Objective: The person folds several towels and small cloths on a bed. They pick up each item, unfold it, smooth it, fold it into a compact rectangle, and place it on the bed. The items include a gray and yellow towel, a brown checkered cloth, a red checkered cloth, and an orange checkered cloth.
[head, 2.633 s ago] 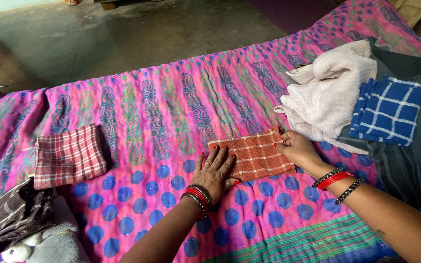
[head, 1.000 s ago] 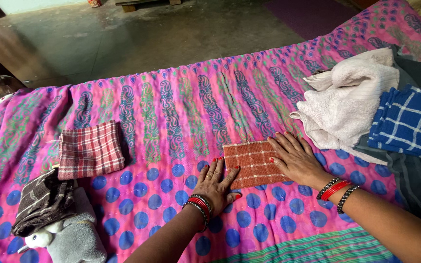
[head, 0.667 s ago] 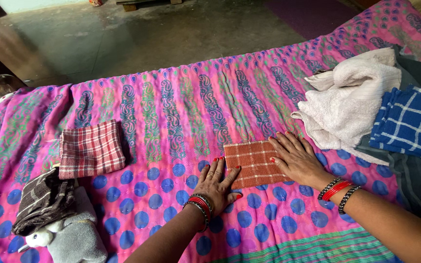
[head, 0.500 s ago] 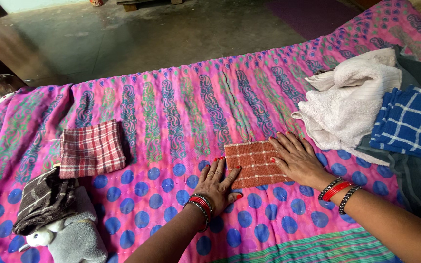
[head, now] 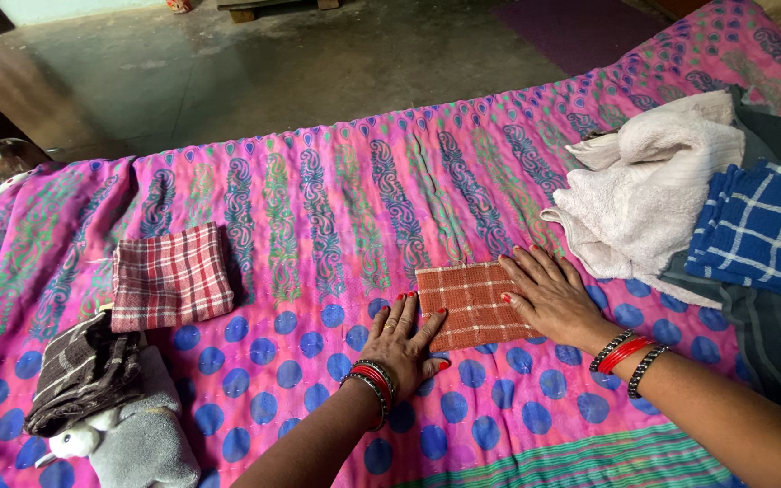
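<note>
Broadly, a pink quilted bedspread (head: 318,208) with blue dots and paisley stripes covers the whole work surface. Right of centre lies a crumpled cream towel (head: 648,181), and beside it a folded blue checked cloth (head: 761,226) on grey fabric (head: 770,334). At left sits a folded red plaid cloth (head: 169,276), below it a dark striped cloth (head: 79,370) and a small grey stuffed toy (head: 128,443). The folded orange checked cloth (head: 467,303) lies flat near the bedspread's middle. The left hand (head: 401,342) rests flat, fingers spread, touching its left edge; the right hand (head: 549,294) lies flat on its right edge. Both hands are splayed and pressing, grasping nothing. The cloth looks light, soft and limp, not slippery on the quilt; pinching a folded edge or corner probably suits best. No packages, labels or signs show.
</note>
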